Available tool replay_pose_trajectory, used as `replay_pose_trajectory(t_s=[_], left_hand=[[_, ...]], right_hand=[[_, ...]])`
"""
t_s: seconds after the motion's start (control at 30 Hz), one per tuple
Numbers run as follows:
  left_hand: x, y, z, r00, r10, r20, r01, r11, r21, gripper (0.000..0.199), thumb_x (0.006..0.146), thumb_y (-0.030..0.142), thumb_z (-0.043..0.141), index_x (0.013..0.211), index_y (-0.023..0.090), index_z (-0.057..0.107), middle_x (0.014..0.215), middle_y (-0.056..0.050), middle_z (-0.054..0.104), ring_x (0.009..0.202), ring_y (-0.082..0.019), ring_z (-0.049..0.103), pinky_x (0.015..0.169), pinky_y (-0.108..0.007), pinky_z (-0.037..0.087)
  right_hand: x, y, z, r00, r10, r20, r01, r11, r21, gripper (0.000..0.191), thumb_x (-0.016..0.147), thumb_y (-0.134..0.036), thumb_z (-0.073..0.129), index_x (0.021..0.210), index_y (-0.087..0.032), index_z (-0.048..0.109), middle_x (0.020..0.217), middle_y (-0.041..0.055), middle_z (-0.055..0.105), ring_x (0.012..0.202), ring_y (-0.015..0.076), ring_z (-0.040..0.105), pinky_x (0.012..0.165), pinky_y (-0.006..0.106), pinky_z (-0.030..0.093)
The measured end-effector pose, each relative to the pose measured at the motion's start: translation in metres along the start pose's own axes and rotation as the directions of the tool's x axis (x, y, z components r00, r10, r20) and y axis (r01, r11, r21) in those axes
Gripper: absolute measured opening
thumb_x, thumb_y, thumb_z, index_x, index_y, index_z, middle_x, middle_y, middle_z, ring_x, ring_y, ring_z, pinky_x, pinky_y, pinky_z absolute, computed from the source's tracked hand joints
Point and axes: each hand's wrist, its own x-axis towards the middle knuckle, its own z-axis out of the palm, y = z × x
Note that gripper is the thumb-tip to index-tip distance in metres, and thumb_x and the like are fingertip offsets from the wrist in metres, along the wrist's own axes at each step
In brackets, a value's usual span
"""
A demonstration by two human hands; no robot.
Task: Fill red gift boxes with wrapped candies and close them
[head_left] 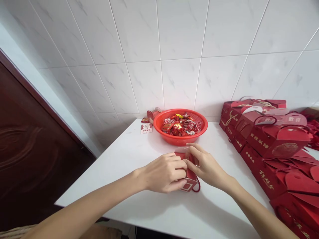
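Note:
A small red paper candy box (191,175) stands on the white table (129,166), in front of a red basket. A dark red cord handle (197,186) hangs from its near right side. My left hand (166,172) is closed over the box's left side and top, fingers curled. My right hand (203,162) grips the upper right edge and a flap, thumb and fingers bent around it. My fingers hide much of the box's top, and its contents are not visible.
The red plastic basket (180,140) holds wrapped candies (180,126). Printed cards (146,128) lie at its left. Red candy boxes with cord handles (259,142) are stacked along the right. A tiled wall (179,83) runs behind; a dark door (32,142) is left.

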Motion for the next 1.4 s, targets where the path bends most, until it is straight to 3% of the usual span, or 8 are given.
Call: replay_pose_trajectory(t_s=[0.23, 0.4, 0.53, 0.6, 0.77, 0.9, 1.2, 1.4], left_hand=[[0.005, -0.008, 0.003, 1.000, -0.008, -0.020, 0.005, 0.987, -0.158, 0.030, 0.096, 0.036, 0.054, 0.074, 0.017, 0.061, 0.081, -0.004, 0.067, 0.092, -0.019, 0.053, 0.093, -0.035, 0.039], [0.004, -0.013, -0.006, 0.986, -0.166, -0.010, 0.163, 0.975, -0.151, 0.045, 0.102, 0.040, 0.037, 0.070, 0.017, 0.059, 0.068, -0.003, 0.059, 0.072, -0.016, 0.048, 0.079, -0.034, 0.038], [-0.001, -0.017, -0.020, 0.935, -0.340, 0.103, 0.351, 0.928, -0.125, 0.032, 0.097, 0.032, 0.046, 0.074, 0.018, 0.063, 0.059, 0.001, 0.053, 0.062, -0.014, 0.047, 0.075, -0.032, 0.037], [-0.004, -0.018, -0.026, 0.894, -0.410, 0.181, 0.432, 0.896, -0.101, 0.020, 0.090, 0.036, 0.057, 0.094, 0.020, 0.069, 0.068, 0.001, 0.058, 0.067, -0.016, 0.052, 0.077, -0.032, 0.040], [-0.009, -0.019, -0.030, 0.810, -0.499, 0.308, 0.544, 0.836, -0.075, 0.058, 0.077, 0.056, 0.068, 0.128, 0.029, 0.060, 0.125, -0.007, 0.055, 0.087, -0.022, 0.063, 0.075, -0.033, 0.048], [-0.009, -0.021, -0.027, 0.788, -0.506, 0.350, 0.568, 0.817, -0.096, 0.082, 0.075, 0.062, 0.067, 0.146, 0.029, 0.044, 0.145, -0.012, 0.043, 0.105, -0.029, 0.063, 0.084, -0.038, 0.051], [-0.021, -0.037, -0.024, 0.760, -0.445, 0.474, 0.575, 0.800, -0.172, 0.117, 0.063, 0.077, 0.068, 0.158, 0.026, 0.021, 0.162, -0.014, 0.023, 0.144, -0.041, 0.028, 0.109, -0.047, 0.036], [-0.020, -0.042, -0.011, 0.767, -0.483, 0.422, 0.600, 0.773, -0.205, 0.119, 0.056, 0.071, 0.076, 0.155, 0.028, 0.026, 0.155, -0.014, 0.033, 0.133, -0.041, 0.039, 0.100, -0.047, 0.042]], right_hand=[[-0.004, 0.007, -0.015, 0.999, 0.016, 0.038, -0.021, 0.991, 0.130, 0.009, 0.088, -0.016, 0.044, 0.083, -0.020, 0.050, 0.086, 0.0016, 0.056, 0.070, 0.0129, 0.054, 0.063, 0.026, 0.045], [-0.007, 0.014, -0.021, 0.990, 0.039, 0.133, -0.058, 0.988, 0.143, 0.020, 0.076, -0.007, 0.042, 0.083, -0.020, 0.057, 0.086, 0.0021, 0.063, 0.072, 0.0138, 0.054, 0.062, 0.025, 0.043], [-0.007, 0.018, -0.017, 0.993, 0.036, 0.114, -0.053, 0.987, 0.150, 0.025, 0.073, -0.007, 0.043, 0.085, -0.021, 0.061, 0.092, 0.0025, 0.065, 0.077, 0.0152, 0.057, 0.067, 0.027, 0.045], [-0.008, 0.018, -0.014, 0.994, 0.029, 0.106, -0.047, 0.985, 0.166, 0.026, 0.076, -0.008, 0.043, 0.088, -0.021, 0.062, 0.097, 0.0038, 0.066, 0.082, 0.0165, 0.059, 0.071, 0.029, 0.047], [-0.008, 0.017, -0.009, 0.987, 0.047, 0.152, -0.068, 0.988, 0.138, 0.034, 0.087, -0.013, 0.038, 0.110, -0.022, 0.061, 0.112, 0.0075, 0.065, 0.089, 0.0185, 0.062, 0.075, 0.032, 0.049], [-0.010, 0.021, -0.009, 0.974, 0.052, 0.220, -0.085, 0.986, 0.141, 0.039, 0.098, -0.030, 0.040, 0.135, -0.025, 0.048, 0.129, 0.0103, 0.061, 0.083, 0.0174, 0.062, 0.081, 0.035, 0.050], [-0.011, 0.035, 0.001, 0.964, -0.002, 0.267, -0.063, 0.970, 0.236, 0.052, 0.100, -0.047, 0.042, 0.147, -0.027, 0.035, 0.130, 0.0095, 0.060, 0.087, 0.0176, 0.061, 0.084, 0.034, 0.049], [-0.001, 0.047, 0.009, 0.971, -0.018, 0.240, -0.074, 0.928, 0.365, 0.053, 0.098, -0.051, 0.043, 0.145, -0.026, 0.038, 0.141, 0.0086, 0.053, 0.114, 0.0214, 0.057, 0.091, 0.034, 0.048]])
